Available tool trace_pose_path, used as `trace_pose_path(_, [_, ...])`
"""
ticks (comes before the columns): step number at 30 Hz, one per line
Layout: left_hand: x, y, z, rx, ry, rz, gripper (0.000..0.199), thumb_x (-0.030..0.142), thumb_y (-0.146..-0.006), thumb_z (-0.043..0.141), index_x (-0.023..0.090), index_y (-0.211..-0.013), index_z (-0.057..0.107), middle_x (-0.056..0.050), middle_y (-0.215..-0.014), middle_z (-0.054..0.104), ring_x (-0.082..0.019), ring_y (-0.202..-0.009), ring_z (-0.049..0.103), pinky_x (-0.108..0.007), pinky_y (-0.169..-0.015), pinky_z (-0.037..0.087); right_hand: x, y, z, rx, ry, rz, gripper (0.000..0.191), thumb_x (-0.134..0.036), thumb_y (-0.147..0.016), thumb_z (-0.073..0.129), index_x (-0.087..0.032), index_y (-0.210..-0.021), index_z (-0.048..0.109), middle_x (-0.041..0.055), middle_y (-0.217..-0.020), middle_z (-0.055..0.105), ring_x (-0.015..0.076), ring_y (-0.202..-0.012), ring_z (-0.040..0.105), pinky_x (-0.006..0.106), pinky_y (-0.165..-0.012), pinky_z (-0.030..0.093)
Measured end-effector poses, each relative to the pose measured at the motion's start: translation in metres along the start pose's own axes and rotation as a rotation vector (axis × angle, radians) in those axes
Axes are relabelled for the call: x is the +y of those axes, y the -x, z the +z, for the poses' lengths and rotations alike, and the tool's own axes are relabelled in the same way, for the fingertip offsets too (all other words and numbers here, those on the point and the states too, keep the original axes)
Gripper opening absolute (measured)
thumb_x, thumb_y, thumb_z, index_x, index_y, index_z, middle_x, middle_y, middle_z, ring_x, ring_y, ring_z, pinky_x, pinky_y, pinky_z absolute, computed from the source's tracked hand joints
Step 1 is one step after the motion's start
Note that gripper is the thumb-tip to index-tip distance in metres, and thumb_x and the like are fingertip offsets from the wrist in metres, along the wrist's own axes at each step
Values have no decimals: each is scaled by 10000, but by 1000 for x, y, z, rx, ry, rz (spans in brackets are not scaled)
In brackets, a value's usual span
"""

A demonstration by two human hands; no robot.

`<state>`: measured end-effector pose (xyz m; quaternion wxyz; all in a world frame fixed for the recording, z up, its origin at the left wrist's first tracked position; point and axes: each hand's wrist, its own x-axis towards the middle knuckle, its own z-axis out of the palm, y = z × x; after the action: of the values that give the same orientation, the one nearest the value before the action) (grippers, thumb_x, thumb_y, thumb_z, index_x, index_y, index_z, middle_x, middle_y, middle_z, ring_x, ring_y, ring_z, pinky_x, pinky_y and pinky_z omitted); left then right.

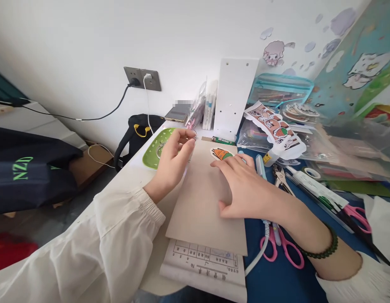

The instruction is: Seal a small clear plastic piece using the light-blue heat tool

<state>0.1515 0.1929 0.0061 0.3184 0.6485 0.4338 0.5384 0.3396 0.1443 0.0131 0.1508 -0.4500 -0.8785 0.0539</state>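
Note:
A grey-brown board (pixel 201 202) lies over a printed paper pad (pixel 202 267) at the front of the desk. On the board's far end rests an orange and green carrot cutout (pixel 221 154). My right hand (pixel 242 181) is spread over the board's right side, fingers apart, its fingertips beside the cutout, holding nothing visible. My left hand (pixel 177 158) is raised at the board's left edge, near a green tray (pixel 151 153). Its fingers are curled with thumb and fingertips close together; whatever they hold, if anything, is too small to make out.
Pink-handled scissors (pixel 289 248), a glue gun with a cord (pixel 260 166), a hole punch (pixel 279 179) and a tape roll (pixel 311 172) lie on the blue mat at the right. Behind stand a white panel (pixel 234 101) and a blue pencil pouch (pixel 281 88).

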Motion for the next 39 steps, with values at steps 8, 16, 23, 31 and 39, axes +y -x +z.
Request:
trace_pose_path(8, [4,-1,-2,117,53,-34,71,264,-850,478,231,-880,533,-8,-889,549,-147,-765,527,-284,-698,440,8,0,-1,53,-9,-5,745,-314,-601,652,-170,-1289,405,151,-1180,549,339,-1145,462,553,-1045,215])
trace_pose_path(16, [4,-10,-6,80,-20,-116,51,205,-804,492,209,-808,542,7,-757,531,-115,-594,440,-241,-502,349,21,-17,-2,-98,-18,-9,722,-376,-596,659,-169,-1255,448,142,-1211,539,348,-1235,367,543,-1034,237])
trace_pose_path(23, [0,-10,-6,73,-34,-98,56,194,-799,485,205,-825,534,16,-763,535,-108,-594,447,-237,-543,356,21,-29,-7,-222,42,-18,735,-411,-547,687,-150,-1213,517,140,-1136,507,341,-1155,378,501,-1030,269])
trace_pose_path(31, [0,-12,-13,-152,-282,-141,189,280,-849,451,199,-841,622,-16,-863,663,-163,-731,547,-295,-685,415,7,-18,-12,-148,43,2,764,-358,-565,666,-140,-1267,460,141,-1158,471,332,-1176,338,488,-1045,265])
trace_pose_path(39, [5,-9,-16,-373,-292,-266,300,414,-854,481,207,-752,674,-4,-708,684,-174,-693,592,-288,-630,422,1,-5,-3,93,150,-31,784,-325,-573,672,-120,-1294,443,160,-1172,476,342,-1161,363,542,-1067,196])
